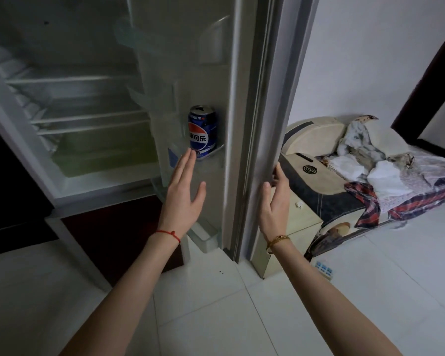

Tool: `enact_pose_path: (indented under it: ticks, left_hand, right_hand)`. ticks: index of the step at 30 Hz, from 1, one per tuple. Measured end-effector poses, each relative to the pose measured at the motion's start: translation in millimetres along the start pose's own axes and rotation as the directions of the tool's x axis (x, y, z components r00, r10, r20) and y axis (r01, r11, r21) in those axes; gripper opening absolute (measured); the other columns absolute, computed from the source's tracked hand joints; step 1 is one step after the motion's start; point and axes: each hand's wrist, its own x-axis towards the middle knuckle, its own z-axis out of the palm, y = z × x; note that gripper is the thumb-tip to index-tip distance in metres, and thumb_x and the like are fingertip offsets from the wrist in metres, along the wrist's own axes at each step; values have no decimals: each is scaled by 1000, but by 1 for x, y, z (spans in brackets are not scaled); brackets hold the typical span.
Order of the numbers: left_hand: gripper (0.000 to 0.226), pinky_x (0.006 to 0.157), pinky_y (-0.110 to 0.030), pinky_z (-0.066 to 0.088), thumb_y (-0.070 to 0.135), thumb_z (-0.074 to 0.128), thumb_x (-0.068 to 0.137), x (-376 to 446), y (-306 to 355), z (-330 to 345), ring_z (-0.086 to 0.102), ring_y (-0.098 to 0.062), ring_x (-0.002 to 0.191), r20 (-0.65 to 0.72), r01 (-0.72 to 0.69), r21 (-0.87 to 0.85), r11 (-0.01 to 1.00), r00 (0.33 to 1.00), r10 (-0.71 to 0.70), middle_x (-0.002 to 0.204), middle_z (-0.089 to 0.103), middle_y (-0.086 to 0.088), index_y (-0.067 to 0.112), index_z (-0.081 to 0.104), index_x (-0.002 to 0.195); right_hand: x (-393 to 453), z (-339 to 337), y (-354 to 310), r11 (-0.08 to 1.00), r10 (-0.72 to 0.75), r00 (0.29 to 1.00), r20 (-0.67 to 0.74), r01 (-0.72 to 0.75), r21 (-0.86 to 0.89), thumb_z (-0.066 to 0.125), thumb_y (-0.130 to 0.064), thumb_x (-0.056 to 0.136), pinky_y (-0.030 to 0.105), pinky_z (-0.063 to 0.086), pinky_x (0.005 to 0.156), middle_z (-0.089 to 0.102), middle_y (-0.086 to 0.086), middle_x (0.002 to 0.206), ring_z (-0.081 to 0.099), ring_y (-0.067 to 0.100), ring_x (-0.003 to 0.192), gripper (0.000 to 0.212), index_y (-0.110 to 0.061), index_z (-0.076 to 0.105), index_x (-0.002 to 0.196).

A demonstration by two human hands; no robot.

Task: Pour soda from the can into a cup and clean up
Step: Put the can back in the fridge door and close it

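A blue soda can with its top opened stands upright on a shelf of the open fridge door. My left hand is just below the can, fingers stretched out and apart, fingertips close to the can's base, holding nothing. My right hand wraps around the outer edge of the fridge door, thumb on the near side and fingers behind it. No cup is in view.
The fridge interior with bare wire shelves is at the left. A small beige cabinet stands behind the door. A low bed piled with clothes is at the right. White tiled floor lies below.
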Motion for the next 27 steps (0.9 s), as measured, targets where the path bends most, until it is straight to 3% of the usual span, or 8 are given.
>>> enact_pose_path:
  ticks: [4,8,12,16,18,22,27]
  left_hand:
    - [70,113,-13,12,23,53,98,-19,-11,-34,13,-1,146,-20,40,-12,999,999,-40,163,9,13,25,13,156]
    - [70,113,-18,18,24,54,98,-35,-24,-68,13,5,139,-59,99,-32,995,993,-101,163,10,10,23,14,156]
    - [69,117,-28,26,26,54,98,-54,-37,-99,15,0,144,-89,154,-77,985,983,-161,163,11,10,24,17,156]
    - [65,106,1,14,30,54,97,-76,-47,-126,15,5,142,-93,188,-108,976,976,-198,161,18,10,24,22,154]
    - [64,102,6,12,35,52,98,-85,-52,-137,17,5,142,-79,188,-114,975,977,-198,161,20,11,24,23,154]
    - [64,102,2,13,41,48,98,-96,-65,-158,15,9,139,-76,228,-106,968,969,-237,161,20,10,25,22,154]
    - [68,108,-20,18,42,48,98,-94,-90,-184,13,1,141,-142,327,-74,942,932,-335,163,14,6,24,16,155]
  right_hand:
    - [-35,11,-28,996,-84,996,39,85,-18,39,-30,101,43,39,108,45,1,143,46,14,129,53,-14,29,150]
    - [-66,26,-52,979,-174,976,128,186,-84,40,-33,100,42,41,106,47,3,140,49,17,125,54,-14,30,149]
    - [-89,48,-75,950,-278,943,181,298,-96,44,-26,99,38,40,108,47,5,138,48,18,125,51,-11,33,147]
    - [-105,79,-93,908,-390,897,209,412,-74,41,-20,98,48,36,111,45,7,144,40,21,135,47,-5,40,142]
    - [-110,96,-103,895,-423,874,239,444,-37,39,-18,97,46,31,115,43,7,148,35,21,140,48,-5,41,143]
    - [-116,133,-127,879,-457,820,343,476,35,37,-18,98,47,26,118,35,6,154,26,23,146,49,-6,39,146]
    - [-115,179,-152,863,-477,744,468,499,86,30,-26,100,50,20,120,24,0,160,14,21,150,52,-14,31,151]
